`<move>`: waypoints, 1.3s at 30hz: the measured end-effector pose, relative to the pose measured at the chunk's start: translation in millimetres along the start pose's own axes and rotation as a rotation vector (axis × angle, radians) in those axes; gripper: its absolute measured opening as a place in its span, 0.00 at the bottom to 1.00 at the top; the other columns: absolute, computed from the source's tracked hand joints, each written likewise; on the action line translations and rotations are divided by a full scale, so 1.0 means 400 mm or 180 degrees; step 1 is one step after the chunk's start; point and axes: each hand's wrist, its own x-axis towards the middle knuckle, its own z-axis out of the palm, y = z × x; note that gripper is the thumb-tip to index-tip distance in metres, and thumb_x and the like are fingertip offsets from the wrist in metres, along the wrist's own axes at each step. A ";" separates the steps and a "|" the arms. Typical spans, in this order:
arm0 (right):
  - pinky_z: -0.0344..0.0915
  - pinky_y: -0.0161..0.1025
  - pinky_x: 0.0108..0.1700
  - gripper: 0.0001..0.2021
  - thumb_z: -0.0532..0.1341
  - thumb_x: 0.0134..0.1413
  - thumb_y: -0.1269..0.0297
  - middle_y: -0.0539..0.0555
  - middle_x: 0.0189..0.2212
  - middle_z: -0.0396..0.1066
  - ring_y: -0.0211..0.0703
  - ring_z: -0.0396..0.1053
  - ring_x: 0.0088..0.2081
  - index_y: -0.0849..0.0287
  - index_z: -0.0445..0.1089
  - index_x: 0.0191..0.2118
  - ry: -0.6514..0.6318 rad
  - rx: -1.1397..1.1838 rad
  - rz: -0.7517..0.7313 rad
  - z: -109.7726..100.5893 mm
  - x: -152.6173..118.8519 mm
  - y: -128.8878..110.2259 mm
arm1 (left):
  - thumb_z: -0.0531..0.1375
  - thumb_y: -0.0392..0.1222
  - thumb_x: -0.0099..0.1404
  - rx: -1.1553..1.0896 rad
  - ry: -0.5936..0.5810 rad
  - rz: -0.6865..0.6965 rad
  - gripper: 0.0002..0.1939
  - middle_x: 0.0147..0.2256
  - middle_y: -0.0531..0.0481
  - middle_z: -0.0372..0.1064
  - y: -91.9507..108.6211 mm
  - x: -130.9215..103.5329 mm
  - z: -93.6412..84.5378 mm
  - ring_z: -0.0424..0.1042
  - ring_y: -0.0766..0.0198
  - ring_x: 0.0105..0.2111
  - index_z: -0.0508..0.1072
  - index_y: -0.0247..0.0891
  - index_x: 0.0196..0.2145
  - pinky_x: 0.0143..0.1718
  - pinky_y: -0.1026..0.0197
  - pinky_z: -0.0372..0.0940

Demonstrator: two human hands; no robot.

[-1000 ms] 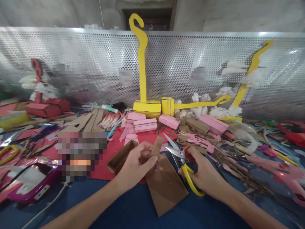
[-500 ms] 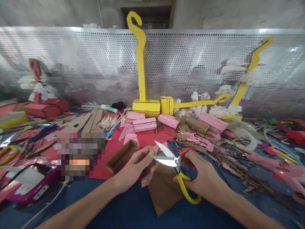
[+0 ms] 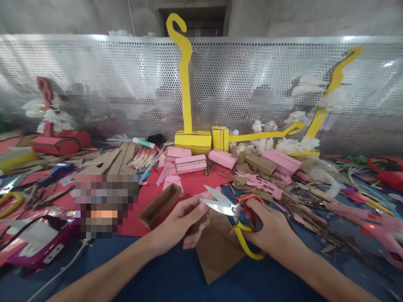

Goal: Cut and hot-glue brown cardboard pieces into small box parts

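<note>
My right hand (image 3: pixel 272 228) is closed around the handles of scissors (image 3: pixel 232 209), one handle yellow and the other orange-red. Their blades are apart and point left, the tips close to the fingers of my left hand (image 3: pixel 181 220). That hand is curled on a small brown cardboard piece, mostly hidden by the fingers. Beneath both hands a brown cardboard sheet (image 3: pixel 217 253) lies on the blue surface. Left of my left hand, an open narrow cardboard box (image 3: pixel 167 209) rests on a red sheet (image 3: pixel 134 222).
Pink paper-covered blocks (image 3: pixel 190 164) sit behind the hands, before a yellow hooked stand (image 3: pixel 186 96). Twigs and scraps (image 3: pixel 315 218) spread on the right, beside a pink glue gun (image 3: pixel 374 226). A purple case (image 3: pixel 47 249) and a white cable (image 3: pixel 67 266) lie left.
My left fingers have curled further over the cardboard piece, hiding more of it. The scissors have shifted slightly, with their blades a little closer together.
</note>
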 end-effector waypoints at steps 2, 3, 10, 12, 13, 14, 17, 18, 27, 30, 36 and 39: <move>0.67 0.38 0.31 0.18 0.73 0.49 0.57 0.47 0.29 0.71 0.42 0.71 0.28 0.55 0.67 0.40 0.0032 0.0017 -0.0020 0.003 0.000 0.003 | 0.55 0.54 0.74 -0.0028 -0.0010 0.0000 0.17 0.27 0.58 0.62 0.005 -0.001 0.004 0.57 0.79 0.13 0.62 0.39 0.34 0.14 0.72 0.53; 0.66 0.37 0.30 0.17 0.73 0.49 0.59 0.47 0.29 0.71 0.41 0.70 0.28 0.55 0.67 0.40 0.0049 0.0023 -0.0032 0.003 0.001 0.004 | 0.55 0.54 0.74 -0.0048 -0.0011 -0.0008 0.17 0.27 0.58 0.62 0.007 -0.001 0.005 0.56 0.79 0.13 0.62 0.39 0.34 0.14 0.72 0.53; 0.68 0.37 0.30 0.16 0.72 0.49 0.61 0.48 0.29 0.72 0.42 0.72 0.28 0.54 0.68 0.41 0.0167 -0.0003 -0.0057 -0.002 0.000 -0.004 | 0.56 0.55 0.74 -0.0075 0.0013 -0.0023 0.18 0.26 0.58 0.62 0.011 -0.003 0.009 0.56 0.80 0.13 0.62 0.38 0.33 0.13 0.73 0.52; 0.69 0.38 0.33 0.17 0.71 0.49 0.61 0.49 0.31 0.73 0.45 0.74 0.31 0.54 0.68 0.44 0.0189 -0.0050 0.0005 -0.004 0.001 -0.006 | 0.56 0.55 0.74 -0.0078 -0.0027 -0.0036 0.17 0.26 0.58 0.62 0.011 -0.004 0.008 0.55 0.80 0.12 0.64 0.38 0.36 0.13 0.73 0.52; 0.70 0.39 0.35 0.17 0.71 0.49 0.62 0.51 0.34 0.74 0.46 0.75 0.34 0.54 0.68 0.44 0.0212 -0.0080 0.0037 -0.004 0.002 -0.006 | 0.57 0.55 0.73 -0.0086 -0.0048 -0.0051 0.17 0.27 0.59 0.62 0.010 -0.004 0.008 0.55 0.80 0.13 0.64 0.38 0.38 0.13 0.73 0.51; 0.70 0.40 0.36 0.17 0.70 0.49 0.62 0.52 0.36 0.75 0.48 0.75 0.36 0.54 0.67 0.45 0.0261 -0.0124 0.0058 -0.005 0.003 -0.005 | 0.57 0.55 0.73 -0.0092 -0.0062 -0.0065 0.16 0.27 0.59 0.62 0.010 -0.004 0.008 0.56 0.79 0.13 0.65 0.39 0.40 0.13 0.72 0.51; 0.71 0.44 0.42 0.17 0.69 0.51 0.60 0.57 0.42 0.74 0.54 0.75 0.44 0.55 0.66 0.45 0.0452 -0.0274 -0.0029 -0.005 0.007 -0.001 | 0.58 0.55 0.73 -0.0108 -0.0049 -0.0095 0.16 0.27 0.58 0.63 0.007 -0.003 0.006 0.56 0.79 0.13 0.65 0.39 0.41 0.13 0.72 0.51; 0.70 0.45 0.44 0.17 0.68 0.51 0.60 0.58 0.44 0.73 0.55 0.74 0.46 0.55 0.66 0.45 0.0502 -0.0319 -0.0082 -0.005 0.008 0.000 | 0.58 0.55 0.73 -0.0112 -0.0040 -0.0098 0.16 0.27 0.58 0.63 0.006 -0.003 0.005 0.56 0.79 0.13 0.65 0.39 0.41 0.13 0.72 0.51; 0.69 0.47 0.44 0.16 0.68 0.52 0.61 0.58 0.42 0.71 0.56 0.72 0.45 0.54 0.63 0.43 0.0667 -0.0496 -0.0344 -0.005 0.014 0.000 | 0.58 0.54 0.73 -0.0133 -0.0051 -0.0149 0.15 0.27 0.59 0.63 0.002 -0.002 0.002 0.56 0.79 0.13 0.65 0.39 0.44 0.13 0.71 0.51; 0.69 0.47 0.44 0.16 0.69 0.51 0.61 0.57 0.40 0.70 0.56 0.72 0.44 0.54 0.63 0.41 0.0683 -0.0546 -0.0358 -0.005 0.014 0.003 | 0.59 0.54 0.73 -0.0157 -0.0052 -0.0145 0.15 0.27 0.59 0.63 0.003 -0.001 0.004 0.55 0.79 0.12 0.64 0.39 0.43 0.13 0.72 0.52; 0.69 0.45 0.44 0.14 0.68 0.51 0.66 0.56 0.40 0.70 0.54 0.72 0.43 0.54 0.64 0.41 0.0701 -0.0531 -0.0346 -0.004 0.011 0.007 | 0.59 0.54 0.72 -0.0212 -0.0061 -0.0173 0.15 0.28 0.58 0.65 0.001 -0.002 0.004 0.56 0.79 0.12 0.64 0.39 0.41 0.12 0.72 0.53; 0.70 0.44 0.42 0.13 0.67 0.52 0.66 0.55 0.39 0.71 0.52 0.73 0.42 0.54 0.65 0.41 0.0722 -0.0503 -0.0373 -0.002 0.009 0.010 | 0.58 0.54 0.73 -0.0166 -0.0082 -0.0198 0.15 0.28 0.58 0.64 0.000 -0.003 0.004 0.57 0.79 0.12 0.64 0.39 0.40 0.13 0.72 0.53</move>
